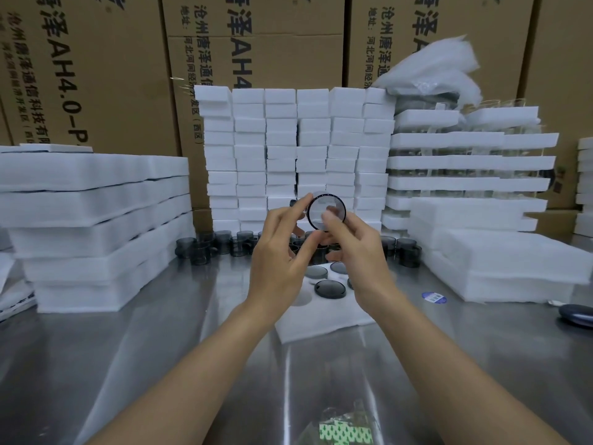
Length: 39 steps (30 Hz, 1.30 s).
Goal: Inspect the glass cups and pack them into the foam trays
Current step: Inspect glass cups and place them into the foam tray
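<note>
Both hands, left hand and right hand, pinch one round smoky-grey glass cup; the white foam tray beneath is partly hidden.

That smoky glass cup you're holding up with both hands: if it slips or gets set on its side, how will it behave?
The glass cup, pinched between left hand and right hand, looks thin-walled and smooth, so probably slippery and breakable on the steel table. Being round, it would likely roll if laid sideways. The foam tray beneath should cushion it.
</note>
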Motion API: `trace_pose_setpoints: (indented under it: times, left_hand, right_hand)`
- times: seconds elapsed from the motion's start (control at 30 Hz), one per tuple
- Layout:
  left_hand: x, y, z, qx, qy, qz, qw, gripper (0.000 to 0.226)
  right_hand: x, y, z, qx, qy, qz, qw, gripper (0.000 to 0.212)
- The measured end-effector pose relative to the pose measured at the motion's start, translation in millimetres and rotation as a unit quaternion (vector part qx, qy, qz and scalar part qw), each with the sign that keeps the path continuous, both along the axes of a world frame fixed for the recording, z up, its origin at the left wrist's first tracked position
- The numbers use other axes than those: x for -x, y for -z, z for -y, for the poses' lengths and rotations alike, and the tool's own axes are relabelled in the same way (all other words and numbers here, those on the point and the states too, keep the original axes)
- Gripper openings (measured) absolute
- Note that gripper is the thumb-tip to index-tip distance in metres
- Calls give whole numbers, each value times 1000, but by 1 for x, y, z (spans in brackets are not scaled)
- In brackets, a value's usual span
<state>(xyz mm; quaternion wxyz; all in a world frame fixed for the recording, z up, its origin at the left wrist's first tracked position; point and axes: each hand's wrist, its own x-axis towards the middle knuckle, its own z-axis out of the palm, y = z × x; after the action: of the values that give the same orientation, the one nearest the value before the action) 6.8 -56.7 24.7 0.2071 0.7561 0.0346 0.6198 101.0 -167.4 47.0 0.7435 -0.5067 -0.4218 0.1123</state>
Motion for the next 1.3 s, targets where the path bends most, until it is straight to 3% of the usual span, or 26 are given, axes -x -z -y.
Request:
trace_pose_setpoints:
  times: [0.33, 0.53, 0.63, 0.73, 0.8, 1.0, 1.1, 1.3]
  left_hand:
    - [-3, 4, 0, 33, -14, -2, 999, 52]
    - [-4, 8, -1, 75, -27, -26, 996, 39]
    - [-5, 8, 0, 131, 16, -44, 990, 31]
    - [-6, 3, 8, 254, 140, -73, 954, 21]
    - [-4, -2, 14, 323, 220, -86, 916, 35]
    - [3, -7, 14, 407, 273, -113, 864, 43]
    - [4, -8, 10, 444, 277, -118, 844, 34]
    - [5, -14, 2, 579, 329, -96, 740, 46]
  right_hand:
    - [1, 2, -2, -6, -30, -72, 997, 39]
    - [-9, 0, -1, -24, 40, -148, 988, 43]
    - [-16, -2, 2, -49, 72, -112, 990, 33]
    - [-14, -1, 3, -64, 79, -32, 994, 27]
    - [-10, 2, 0, -53, 74, 16, 996, 31]
    - [-2, 14, -5, 30, 57, 209, 976, 67]
    - [-2, 17, -6, 42, 29, 209, 977, 82]
    - [-6, 19, -12, 24, 11, 113, 993, 84]
